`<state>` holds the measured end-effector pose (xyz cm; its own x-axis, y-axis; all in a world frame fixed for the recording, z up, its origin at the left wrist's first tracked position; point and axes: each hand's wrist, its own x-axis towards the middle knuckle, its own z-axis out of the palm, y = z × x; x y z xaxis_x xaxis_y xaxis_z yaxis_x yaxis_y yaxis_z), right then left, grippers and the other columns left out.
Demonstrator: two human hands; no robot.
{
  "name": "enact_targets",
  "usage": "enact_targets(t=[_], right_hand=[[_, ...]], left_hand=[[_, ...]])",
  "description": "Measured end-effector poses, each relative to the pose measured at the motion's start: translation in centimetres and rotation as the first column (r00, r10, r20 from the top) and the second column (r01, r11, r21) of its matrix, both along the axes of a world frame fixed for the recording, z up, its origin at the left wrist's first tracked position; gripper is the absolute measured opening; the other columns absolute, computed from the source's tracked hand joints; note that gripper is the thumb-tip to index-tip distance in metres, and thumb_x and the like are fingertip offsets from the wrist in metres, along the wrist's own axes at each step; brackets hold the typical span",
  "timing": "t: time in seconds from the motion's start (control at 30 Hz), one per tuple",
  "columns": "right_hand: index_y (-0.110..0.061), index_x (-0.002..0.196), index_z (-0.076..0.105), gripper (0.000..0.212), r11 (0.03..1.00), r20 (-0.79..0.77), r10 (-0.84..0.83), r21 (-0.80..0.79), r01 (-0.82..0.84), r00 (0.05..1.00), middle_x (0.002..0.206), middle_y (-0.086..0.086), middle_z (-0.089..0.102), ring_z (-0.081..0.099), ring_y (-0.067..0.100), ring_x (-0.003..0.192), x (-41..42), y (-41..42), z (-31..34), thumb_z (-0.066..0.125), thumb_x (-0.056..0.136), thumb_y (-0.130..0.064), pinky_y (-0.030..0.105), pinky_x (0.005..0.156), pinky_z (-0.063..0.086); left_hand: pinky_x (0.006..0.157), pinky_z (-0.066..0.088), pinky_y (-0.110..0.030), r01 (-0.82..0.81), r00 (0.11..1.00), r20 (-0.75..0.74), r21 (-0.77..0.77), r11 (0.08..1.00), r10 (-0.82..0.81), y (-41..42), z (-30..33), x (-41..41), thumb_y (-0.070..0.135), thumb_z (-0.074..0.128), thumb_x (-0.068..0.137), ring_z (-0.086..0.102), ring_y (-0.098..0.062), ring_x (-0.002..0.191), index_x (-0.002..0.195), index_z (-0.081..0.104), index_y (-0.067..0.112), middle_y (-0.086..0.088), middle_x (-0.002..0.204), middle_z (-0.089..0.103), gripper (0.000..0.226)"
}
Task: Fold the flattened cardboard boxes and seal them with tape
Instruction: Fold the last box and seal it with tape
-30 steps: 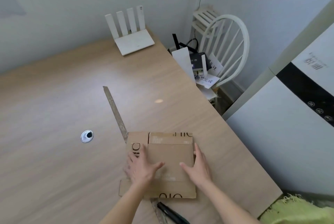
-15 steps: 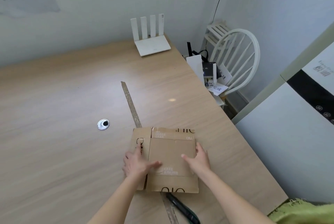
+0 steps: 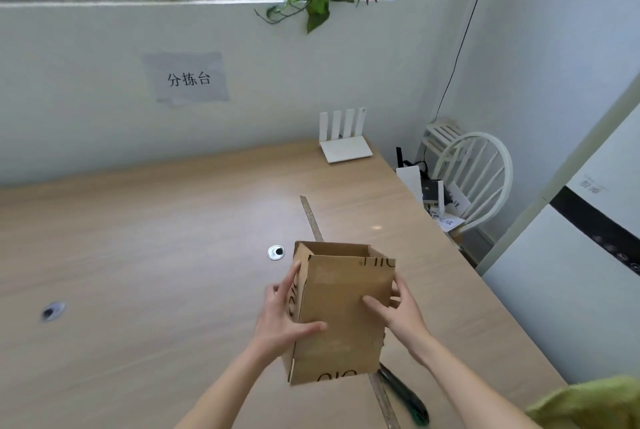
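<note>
A brown cardboard box (image 3: 341, 314) with black print is lifted off the wooden table (image 3: 156, 272) and opened into a rectangular tube, its top end open. My left hand (image 3: 284, 316) grips its left side, thumb across the front face. My right hand (image 3: 398, 311) holds the right edge, thumb on the front and fingers behind. A dark green-handled tool (image 3: 403, 394) lies on the table just below the box.
A long metal ruler (image 3: 313, 220) runs along the table behind and below the box. A white router (image 3: 344, 139) stands at the far edge. Two cable holes (image 3: 276, 252) sit in the tabletop. A white chair (image 3: 471, 179) and a white appliance (image 3: 571, 283) stand to the right.
The box lay flat on the table under both palms; now it is raised and opened into a tube between my hands. The camera has tilted up, showing the window and plant.
</note>
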<state>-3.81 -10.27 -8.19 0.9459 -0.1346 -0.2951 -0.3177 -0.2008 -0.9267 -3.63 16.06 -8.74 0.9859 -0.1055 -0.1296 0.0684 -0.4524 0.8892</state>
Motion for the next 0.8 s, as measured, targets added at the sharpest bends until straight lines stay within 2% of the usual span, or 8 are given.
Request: enact_targets(t=[0.07,0.23,0.37,0.5,0.57,0.63,0.7,0.8], right_hand=[[-0.040,0.143,0.040,0.085,0.999,-0.014,0.020,0.039,-0.019,1.000,0.133,-0.006,0.055,0.057,0.020,0.119,-2.0,1.3,0.7,0.087,0.073,-0.052,0.050,0.099,0.055],[-0.033,0.141,0.045,0.076,0.997,-0.031,0.039,0.070,-0.037,0.999,0.139,-0.001,0.054,0.059,0.023,0.120,-6.3,3.3,1.0,0.079,0.077,-0.055,0.046,0.100,0.055],[-0.033,0.132,0.045,0.049,0.996,-0.054,0.060,0.064,-0.057,0.997,0.133,-0.007,0.049,0.055,0.010,0.109,-9.0,4.3,0.5,0.071,0.091,-0.039,0.017,0.085,0.049],[-0.033,0.129,0.045,0.044,0.995,-0.074,0.068,0.073,-0.062,0.995,0.123,-0.015,0.052,0.050,0.013,0.118,-10.0,4.7,-0.6,0.070,0.092,-0.037,0.022,0.093,0.045],[-0.031,0.131,0.049,0.054,0.994,-0.094,0.104,0.053,-0.099,0.990,0.127,-0.018,0.056,0.050,0.015,0.128,-10.4,4.8,-1.6,0.073,0.086,-0.049,0.030,0.105,0.044],[-0.029,0.140,0.050,0.078,0.989,-0.105,0.146,0.001,-0.147,0.984,0.142,-0.010,0.055,0.045,0.019,0.139,-10.8,4.9,-3.0,0.074,0.077,-0.067,0.036,0.112,0.042],[-0.030,0.143,0.051,0.074,0.980,-0.122,0.185,-0.050,-0.192,0.975,0.149,-0.010,0.049,0.041,0.017,0.140,-11.3,5.1,-3.8,0.072,0.081,-0.064,0.032,0.109,0.039],[-0.025,0.147,0.047,0.075,0.971,-0.099,0.174,-0.149,-0.187,0.980,0.149,-0.012,0.046,0.044,0.015,0.138,-11.5,5.5,-4.5,0.067,0.085,-0.062,0.031,0.107,0.041]], left_hand=[[0.083,0.042,-0.015,-0.002,0.999,0.043,-0.001,1.000,0.002,1.3,0.9,-2.0,0.054,0.093,0.051,0.051,0.001,0.108,0.137,0.026,0.070,0.012,0.117,0.041,0.110],[0.079,0.040,-0.009,-0.023,0.996,0.084,0.038,0.999,0.019,3.1,1.5,-6.7,0.050,0.092,0.053,0.049,0.005,0.109,0.117,0.040,0.073,0.013,0.116,0.044,0.085],[0.076,0.041,-0.006,-0.022,0.997,0.080,0.091,0.996,0.014,3.6,0.3,-9.5,0.044,0.087,0.053,0.048,0.012,0.107,0.111,0.045,0.065,0.019,0.119,0.046,0.075],[0.076,0.040,-0.004,-0.038,0.997,0.064,0.120,0.992,0.031,3.5,-1.4,-11.3,0.035,0.088,0.051,0.049,0.008,0.108,0.110,0.051,0.046,0.016,0.119,0.047,0.070],[0.079,0.040,-0.006,-0.058,0.997,0.049,0.131,0.990,0.052,3.6,-2.7,-12.1,0.035,0.088,0.050,0.051,0.003,0.111,0.109,0.051,0.045,0.018,0.123,0.045,0.070],[0.087,0.043,-0.015,-0.098,0.995,0.022,0.118,0.988,0.096,3.8,-4.0,-13.0,0.042,0.089,0.049,0.049,0.001,0.116,0.111,0.052,0.046,0.020,0.129,0.043,0.072],[0.098,0.044,-0.026,-0.147,0.989,0.007,0.110,0.983,0.147,4.1,-5.1,-13.9,0.059,0.088,0.050,0.046,0.001,0.121,0.114,0.053,0.047,0.022,0.135,0.042,0.074],[0.111,0.036,-0.036,-0.171,0.984,-0.030,0.068,0.983,0.173,4.4,-5.9,-15.3,0.084,0.066,0.062,0.035,0.000,0.135,0.119,0.052,0.054,0.026,0.148,0.032,0.066]])
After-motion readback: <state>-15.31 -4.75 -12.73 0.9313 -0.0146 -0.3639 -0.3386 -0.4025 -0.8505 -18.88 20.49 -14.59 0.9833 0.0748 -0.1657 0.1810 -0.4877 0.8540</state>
